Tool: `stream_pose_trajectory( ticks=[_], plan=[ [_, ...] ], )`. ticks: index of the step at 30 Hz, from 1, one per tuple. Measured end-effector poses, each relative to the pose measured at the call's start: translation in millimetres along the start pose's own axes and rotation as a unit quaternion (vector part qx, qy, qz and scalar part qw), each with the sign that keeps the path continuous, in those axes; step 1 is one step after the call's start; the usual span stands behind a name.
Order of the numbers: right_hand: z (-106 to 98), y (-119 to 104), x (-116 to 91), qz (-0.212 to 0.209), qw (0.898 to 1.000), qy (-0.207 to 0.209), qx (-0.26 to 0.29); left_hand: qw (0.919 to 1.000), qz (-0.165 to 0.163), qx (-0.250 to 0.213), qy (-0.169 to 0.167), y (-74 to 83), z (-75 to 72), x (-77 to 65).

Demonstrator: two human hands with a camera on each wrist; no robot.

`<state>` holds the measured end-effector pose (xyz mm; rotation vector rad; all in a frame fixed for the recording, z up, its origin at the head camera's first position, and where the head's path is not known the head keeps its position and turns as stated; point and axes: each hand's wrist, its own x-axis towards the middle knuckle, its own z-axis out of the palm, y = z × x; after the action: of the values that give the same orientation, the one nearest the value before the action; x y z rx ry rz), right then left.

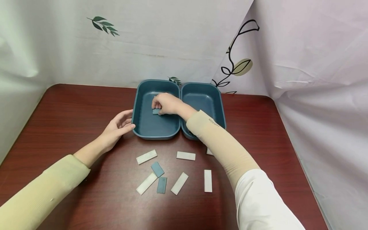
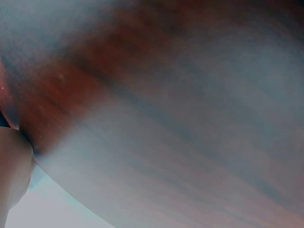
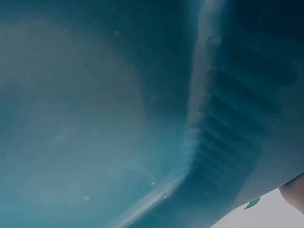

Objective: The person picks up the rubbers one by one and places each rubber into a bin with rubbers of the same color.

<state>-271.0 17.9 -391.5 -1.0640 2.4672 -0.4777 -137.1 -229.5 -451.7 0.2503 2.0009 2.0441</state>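
Inside the left blue bin (image 1: 156, 132), my right hand (image 1: 168, 103) is lowered with bent fingers, pinching a small blue tile (image 1: 156, 111) close to the bin's floor. The fingers partly hide the tile. My left hand (image 1: 116, 129) rests against the same bin's left side, thumb at the rim and fingers along the outer wall. In the right wrist view, the bin's inner wall (image 3: 237, 118) fills most of the picture. Only a piece of the left hand (image 2: 14, 166) shows in the left wrist view, over the blurred table.
A second blue bin (image 1: 202, 99) adjoins on the right, partly under the right forearm. In front lie two blue tiles (image 1: 162, 185) and several white tiles (image 1: 186, 156), one partly covered by the right sleeve. White patterned cloth (image 1: 172, 38) hangs behind the red-brown table (image 1: 86, 105).
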Motion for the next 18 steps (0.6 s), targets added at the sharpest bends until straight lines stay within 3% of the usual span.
stream_pose_trajectory(
  ticks=[18],
  plan=[
    [-7.6,-3.4,-6.0,-0.011,0.998,0.03,0.052,1.0,-0.001,0.002,0.001,2.8,0.2,-0.6]
  ],
)
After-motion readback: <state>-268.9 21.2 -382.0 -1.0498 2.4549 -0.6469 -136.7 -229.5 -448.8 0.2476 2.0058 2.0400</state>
